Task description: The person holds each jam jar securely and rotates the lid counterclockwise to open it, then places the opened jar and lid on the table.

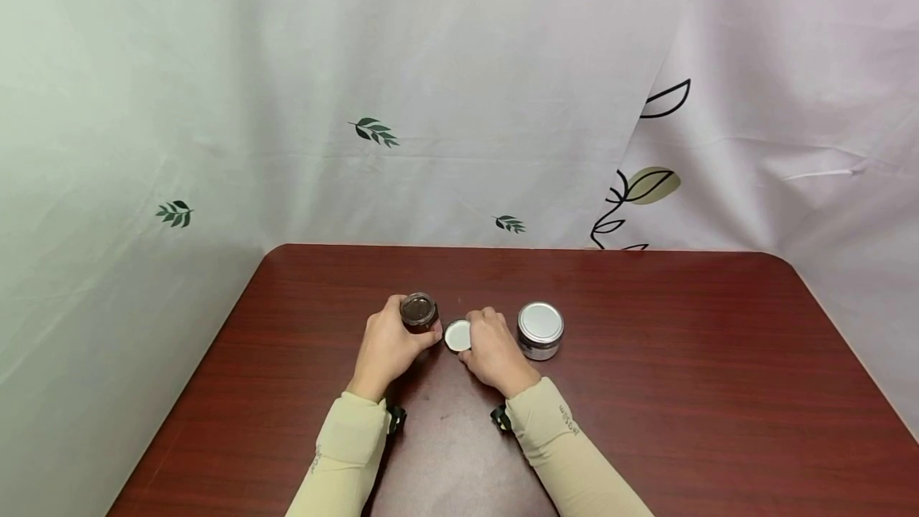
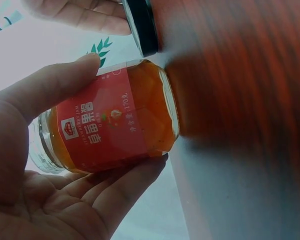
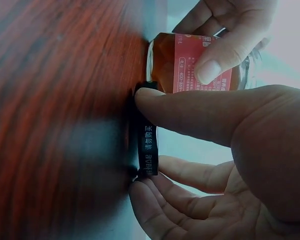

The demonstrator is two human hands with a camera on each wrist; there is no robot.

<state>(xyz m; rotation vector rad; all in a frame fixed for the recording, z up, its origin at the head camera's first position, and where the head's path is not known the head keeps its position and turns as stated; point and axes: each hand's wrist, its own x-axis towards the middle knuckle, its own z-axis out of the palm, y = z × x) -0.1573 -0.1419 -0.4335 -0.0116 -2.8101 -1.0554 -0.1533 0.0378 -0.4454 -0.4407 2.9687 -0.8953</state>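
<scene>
My left hand [image 1: 388,348] grips an uncapped glass jar of strawberry jam [image 2: 110,117], thumb on one side and fingers on the other. A red label wraps the jar, and its open mouth faces up. In the right wrist view, my right hand [image 3: 200,150] pinches a black-edged jar lid [image 3: 148,137] by its rim, thumb opposite fingers. The lid lies flat at the tabletop, its white inner face upward in the head view, just right of the jar. Part of the lid is hidden under my right hand.
A second, wider jar [image 1: 541,325] with a silvery-white lid stands on the table right of my right hand. The reddish-brown wooden table [image 1: 682,373] reaches back to a pale leaf-patterned curtain [image 1: 445,86]. Curtain cloth also hangs along both sides.
</scene>
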